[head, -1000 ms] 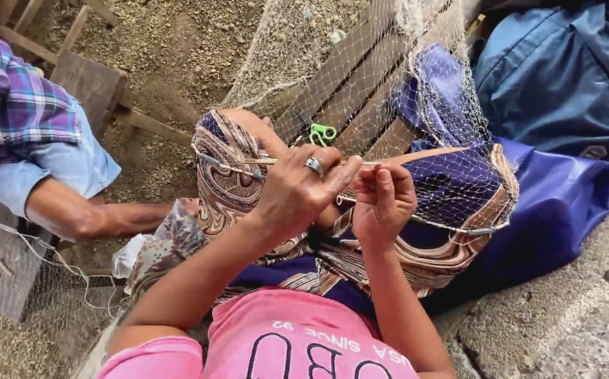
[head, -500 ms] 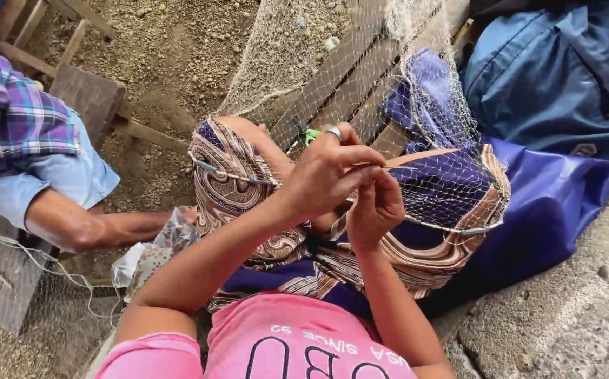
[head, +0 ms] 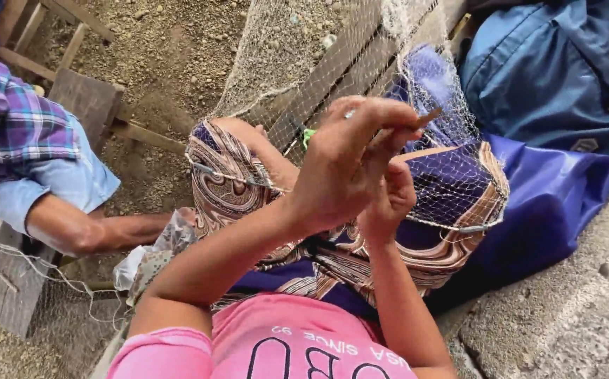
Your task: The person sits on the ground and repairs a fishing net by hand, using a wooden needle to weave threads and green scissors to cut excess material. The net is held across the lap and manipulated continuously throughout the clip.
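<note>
Left hand [head: 343, 168] pinches a thin wooden netting needle [head: 427, 118] at fingertips. Right hand [head: 388, 200], fingers curled, grips the fishing net [head: 452, 175] draped over patterned-cloth lap.

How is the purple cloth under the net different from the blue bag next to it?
The purple patterned cloth has brown swirly bands and drapes over the person's knees, under the fishing net. The blue bag is one plain colour, with no pattern, and lies off to the side on the ground. The cloth is partly covered by the net; the bag is not. Both are soft fabric in bluish colours.
</note>
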